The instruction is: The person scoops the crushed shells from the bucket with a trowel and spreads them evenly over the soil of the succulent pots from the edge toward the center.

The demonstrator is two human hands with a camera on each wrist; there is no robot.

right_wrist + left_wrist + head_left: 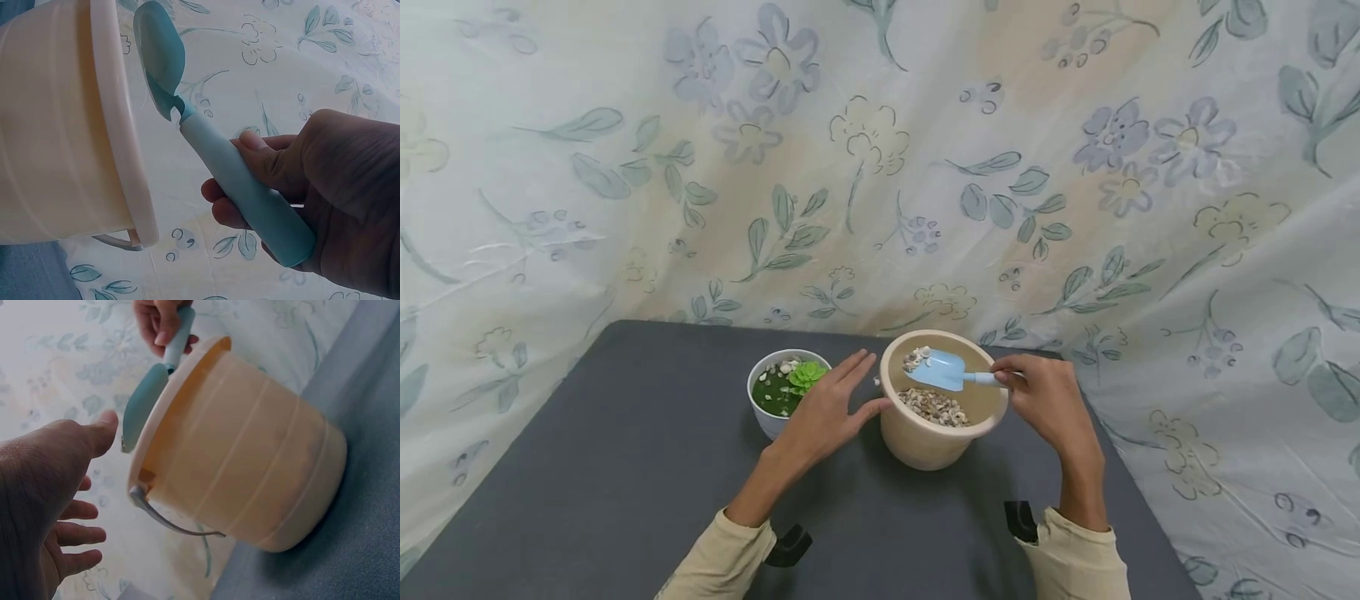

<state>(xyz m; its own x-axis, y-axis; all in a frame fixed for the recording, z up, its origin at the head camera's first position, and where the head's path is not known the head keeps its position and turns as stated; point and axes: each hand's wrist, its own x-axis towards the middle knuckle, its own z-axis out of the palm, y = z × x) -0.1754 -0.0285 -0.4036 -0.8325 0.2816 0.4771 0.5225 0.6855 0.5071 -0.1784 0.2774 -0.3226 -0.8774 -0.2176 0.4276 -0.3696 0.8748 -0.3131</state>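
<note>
We see our right hand (1048, 400) pinching a blue trowel (942, 369), pebbles on its blade, handle running rightward over the beige bucket (925, 442). Our left hand (827, 412), fingers spread, touches the bucket's left side, nearer the white succulent pot (767, 421).

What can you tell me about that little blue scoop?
The blue scoop is a small hand shovel that looks like plastic, with a broad pale-blue blade and a rounded lighter handle. The right hand grips the handle, fingers curled round it. The blade hangs over the open top of the beige bucket, carrying a small heap of pale pebbles at its far edge. The left hand does not touch it.
</note>
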